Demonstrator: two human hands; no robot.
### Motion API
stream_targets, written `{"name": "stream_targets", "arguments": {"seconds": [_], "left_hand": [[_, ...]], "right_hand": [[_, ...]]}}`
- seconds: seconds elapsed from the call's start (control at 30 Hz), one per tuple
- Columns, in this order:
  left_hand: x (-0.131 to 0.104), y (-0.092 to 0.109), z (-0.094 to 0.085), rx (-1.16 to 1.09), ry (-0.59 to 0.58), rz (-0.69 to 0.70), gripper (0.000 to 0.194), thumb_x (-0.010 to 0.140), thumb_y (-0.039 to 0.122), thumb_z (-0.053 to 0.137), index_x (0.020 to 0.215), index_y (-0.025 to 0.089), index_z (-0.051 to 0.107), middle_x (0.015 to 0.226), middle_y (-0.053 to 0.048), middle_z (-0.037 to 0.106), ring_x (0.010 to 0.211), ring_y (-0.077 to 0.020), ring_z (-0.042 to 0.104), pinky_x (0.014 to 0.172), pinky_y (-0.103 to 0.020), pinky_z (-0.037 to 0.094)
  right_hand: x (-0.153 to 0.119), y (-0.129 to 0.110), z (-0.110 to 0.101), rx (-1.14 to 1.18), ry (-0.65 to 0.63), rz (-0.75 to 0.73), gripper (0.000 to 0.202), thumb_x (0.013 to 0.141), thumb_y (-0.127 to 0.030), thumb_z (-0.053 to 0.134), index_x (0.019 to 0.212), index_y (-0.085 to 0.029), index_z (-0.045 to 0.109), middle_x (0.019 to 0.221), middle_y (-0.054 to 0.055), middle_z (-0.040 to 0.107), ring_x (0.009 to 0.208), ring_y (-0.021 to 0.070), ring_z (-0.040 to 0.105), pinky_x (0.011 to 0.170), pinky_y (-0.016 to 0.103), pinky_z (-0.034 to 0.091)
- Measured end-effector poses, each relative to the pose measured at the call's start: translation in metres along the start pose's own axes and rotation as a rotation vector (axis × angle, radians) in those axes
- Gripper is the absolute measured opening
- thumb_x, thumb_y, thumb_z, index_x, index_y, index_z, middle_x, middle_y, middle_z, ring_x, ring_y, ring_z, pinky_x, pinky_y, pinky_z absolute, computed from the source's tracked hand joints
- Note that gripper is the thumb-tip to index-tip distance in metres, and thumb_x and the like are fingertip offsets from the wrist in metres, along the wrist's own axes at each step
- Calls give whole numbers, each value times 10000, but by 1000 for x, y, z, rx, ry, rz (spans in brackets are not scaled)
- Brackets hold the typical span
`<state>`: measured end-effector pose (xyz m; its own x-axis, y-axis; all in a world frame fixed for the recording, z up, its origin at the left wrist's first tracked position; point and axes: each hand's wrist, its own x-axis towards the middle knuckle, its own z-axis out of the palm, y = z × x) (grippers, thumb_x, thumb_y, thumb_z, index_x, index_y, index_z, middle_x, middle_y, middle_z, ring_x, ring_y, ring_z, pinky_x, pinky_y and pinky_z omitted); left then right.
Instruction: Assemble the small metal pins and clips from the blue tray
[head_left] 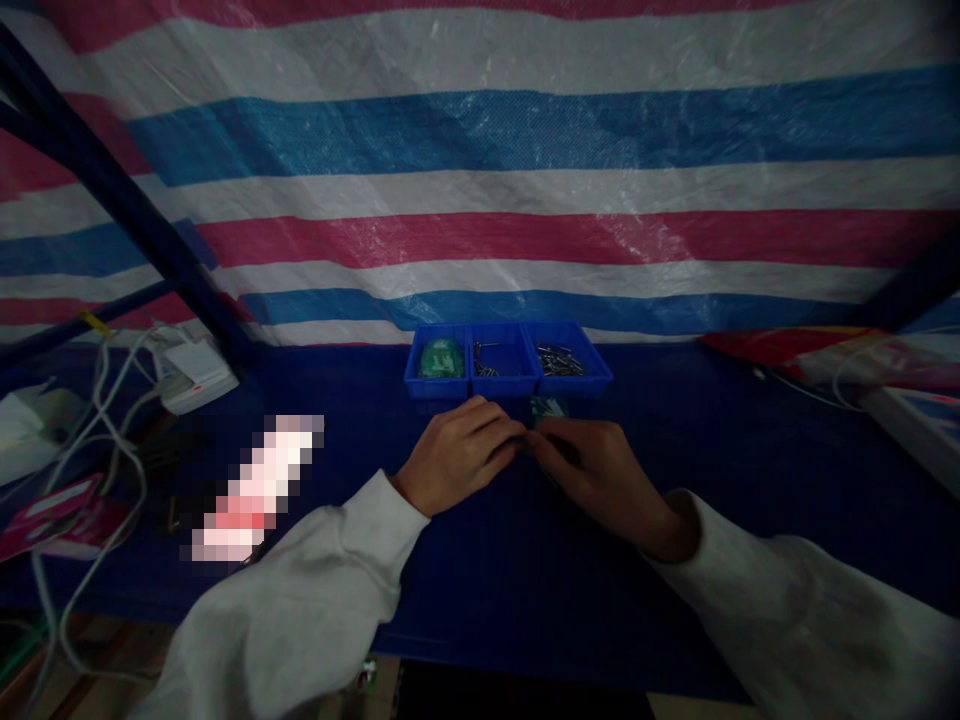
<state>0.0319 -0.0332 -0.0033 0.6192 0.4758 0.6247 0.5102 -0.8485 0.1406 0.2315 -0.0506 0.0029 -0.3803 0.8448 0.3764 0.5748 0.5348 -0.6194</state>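
Observation:
My left hand (466,455) and my right hand (604,475) meet above the blue table, fingertips close together. Both have their fingers closed in a pinch. Whatever lies between them is too small and dark to make out. Just beyond the right hand's fingers shows a small green packet (550,407), partly covered; I cannot tell if it is held or resting on the table. Behind the hands stand three joined blue bins: the left bin (436,385) holds a green bundle (441,358), the middle bin (504,386) a few metal pieces, the right bin (576,384) many small metal pieces (559,360).
A lit, pixelated phone-like object (259,490) lies on the table (480,590) at left. White cables (105,400), a white power strip (196,370) and pink packaging (60,515) crowd the far left. At right are a red bag (787,350) and a white box (919,430). Striped sheeting (525,190) hangs behind.

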Motion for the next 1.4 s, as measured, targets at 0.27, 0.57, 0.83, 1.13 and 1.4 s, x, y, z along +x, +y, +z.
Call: {"name": "stream_targets", "arguments": {"seconds": [0.27,0.57,0.83,1.13,1.4], "left_hand": [[-2,0,5,-63,11,-101,122,954,204,515,979,172,629,928,-56,678,877,-173,627,800,-332,544],[2,5,3,-247,105,-123,77,939,223,583,912,176,638,860,-13,690,805,-127,643,782,-267,528],[0,1,2,-140,65,-142,135,935,262,589,840,178,635,815,-15,686,786,-153,624,770,-300,513],[-1,-1,4,-282,4,-287,312,918,121,585,1199,249,628,1047,-10,717,912,-143,685,854,-269,520],[5,5,3,-486,98,-517,113,896,208,646,1006,209,668,826,26,737,764,-123,700,709,-211,512]], "right_hand": [[-2,-3,1,10,-63,-48,153,922,-322,542,843,-216,618,732,0,661,600,134,579,588,267,413],[3,5,2,13,-61,6,114,926,-256,545,942,-223,653,822,7,709,616,141,604,609,273,429],[1,3,0,-21,-41,2,184,958,-283,502,887,-212,656,743,9,681,595,142,588,606,280,418],[2,1,0,148,-15,56,180,948,-335,517,917,-201,634,738,-3,648,610,129,571,565,253,412],[3,8,3,175,-55,103,153,930,-303,532,939,-200,645,799,10,681,681,145,620,593,254,435]]}}
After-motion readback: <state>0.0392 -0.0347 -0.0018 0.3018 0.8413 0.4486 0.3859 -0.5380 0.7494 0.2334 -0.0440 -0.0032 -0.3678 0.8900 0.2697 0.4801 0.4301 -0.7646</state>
